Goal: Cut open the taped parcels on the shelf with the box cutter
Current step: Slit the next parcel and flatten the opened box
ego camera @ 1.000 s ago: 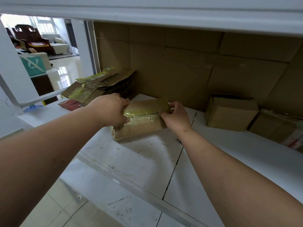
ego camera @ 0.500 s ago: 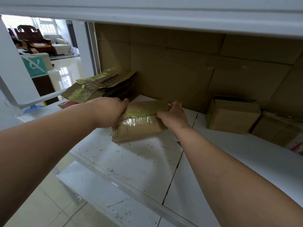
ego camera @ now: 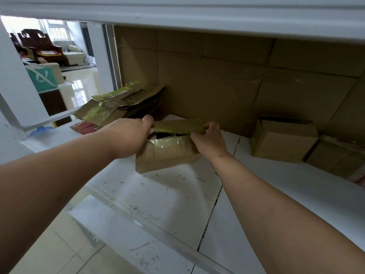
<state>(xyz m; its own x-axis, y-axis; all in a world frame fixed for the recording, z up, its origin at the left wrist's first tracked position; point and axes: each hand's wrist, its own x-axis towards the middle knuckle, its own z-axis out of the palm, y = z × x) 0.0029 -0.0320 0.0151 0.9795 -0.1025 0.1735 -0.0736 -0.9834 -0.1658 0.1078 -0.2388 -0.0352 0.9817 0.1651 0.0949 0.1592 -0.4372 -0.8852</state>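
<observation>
A dark carved wooden chair (ego camera: 42, 45) stands far left beyond the doorway, near a teal-and-white box (ego camera: 41, 77); a blue suction cup (ego camera: 40, 129) sits below.

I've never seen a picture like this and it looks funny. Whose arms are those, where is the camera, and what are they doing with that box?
The camera sits on a person's head and looks down, so you see that person's own two arms reaching forward. There is no robot here. The left hand and the right hand each grip an end of the top flap of a taped brown parcel and lift it, so a dark gap shows underneath. The parcel rests on a white shelf. Behind it to the left lies a pile of flattened cardboard. To the right stand two more boxes. No box cutter shows in the picture.
</observation>
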